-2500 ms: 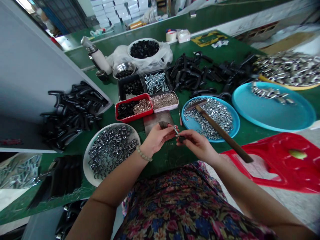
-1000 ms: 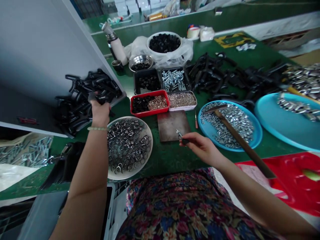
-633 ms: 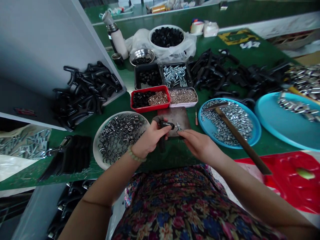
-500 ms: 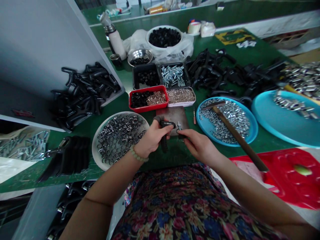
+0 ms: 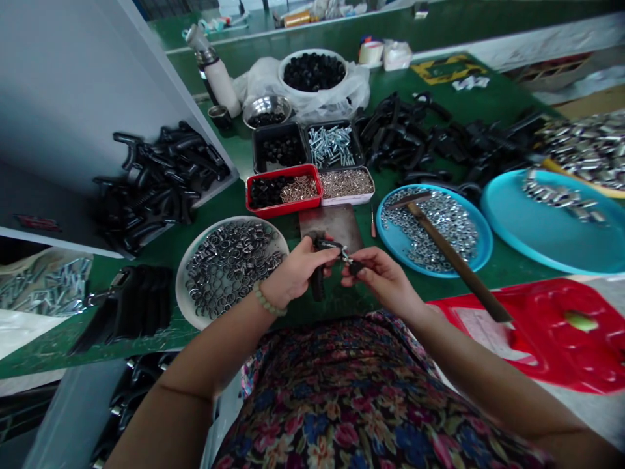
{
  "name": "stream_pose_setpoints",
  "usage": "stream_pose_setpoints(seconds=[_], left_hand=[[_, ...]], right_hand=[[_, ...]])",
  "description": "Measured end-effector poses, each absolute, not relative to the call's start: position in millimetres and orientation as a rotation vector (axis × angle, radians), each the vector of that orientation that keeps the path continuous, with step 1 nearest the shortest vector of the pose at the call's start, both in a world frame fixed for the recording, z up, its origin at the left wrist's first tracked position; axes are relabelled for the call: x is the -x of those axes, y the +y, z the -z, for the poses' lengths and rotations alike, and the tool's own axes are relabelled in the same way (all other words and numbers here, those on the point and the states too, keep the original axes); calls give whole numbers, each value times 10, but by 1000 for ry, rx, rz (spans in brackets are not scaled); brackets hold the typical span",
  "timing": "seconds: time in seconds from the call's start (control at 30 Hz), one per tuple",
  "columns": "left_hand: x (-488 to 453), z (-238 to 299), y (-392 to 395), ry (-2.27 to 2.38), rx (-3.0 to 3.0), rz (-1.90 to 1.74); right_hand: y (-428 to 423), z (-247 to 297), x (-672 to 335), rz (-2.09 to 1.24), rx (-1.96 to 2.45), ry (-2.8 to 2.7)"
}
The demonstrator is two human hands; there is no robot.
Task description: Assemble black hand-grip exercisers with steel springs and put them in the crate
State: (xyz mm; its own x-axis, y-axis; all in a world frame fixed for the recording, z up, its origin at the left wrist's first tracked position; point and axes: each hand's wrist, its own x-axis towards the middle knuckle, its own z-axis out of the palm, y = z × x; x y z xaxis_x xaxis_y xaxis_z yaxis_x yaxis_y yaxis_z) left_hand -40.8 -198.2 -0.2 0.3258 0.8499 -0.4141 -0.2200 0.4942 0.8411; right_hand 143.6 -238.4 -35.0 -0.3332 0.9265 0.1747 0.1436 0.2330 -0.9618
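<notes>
My left hand [image 5: 293,277] is closed around a curved black plastic handle [image 5: 318,283], holding it over the green bench. A shiny metal piece [image 5: 345,253] shows at the handle's right end. Fingertips of my right hand [image 5: 385,283] pinch a small black knob-like part [image 5: 356,267] against that metal end. Whether the two parts are joined cannot be made out. Behind the hands lies a flat grey metal plate [image 5: 332,220], and a small screwdriver [image 5: 373,225] rests to its right.
Left stands a white bowl [image 5: 180,290] of metal rings. A hammer [image 5: 454,260] lies across a blue tray [image 5: 383,244] of nuts. A red box [image 5: 286,210] and a black bin [image 5: 257,153] hold small parts behind the plate. Black handles [image 5: 166,182] are heaped at left.
My right hand has brought the small black part up against the metal end of the handle, and its fingers are now bunched there. The view has shifted slightly.
</notes>
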Motion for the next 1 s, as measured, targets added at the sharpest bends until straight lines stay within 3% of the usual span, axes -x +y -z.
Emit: stream_pose_setpoints(seconds=[0.17,0.4,0.73,0.9,1.0], left_hand=[[548,93,-1990,945,-1139,-677],[518,63,-2120,882,-1286,-736],[492,132,-2139,826,-983,-930],[589,126,-2092,892,-1120,-866],[742,90,-1952,1045,-1387,-741]], right_hand=[[-2332,256,-1580,-1262,906,-1996],[-2229,272,-1532,-1995,728,-1216],[-2210,148,-1254,-1999,800,-1022],[-2179,128,-1131,-1900,954,-1030],[-1909,68,-1166,-1831,1041,-1332]])
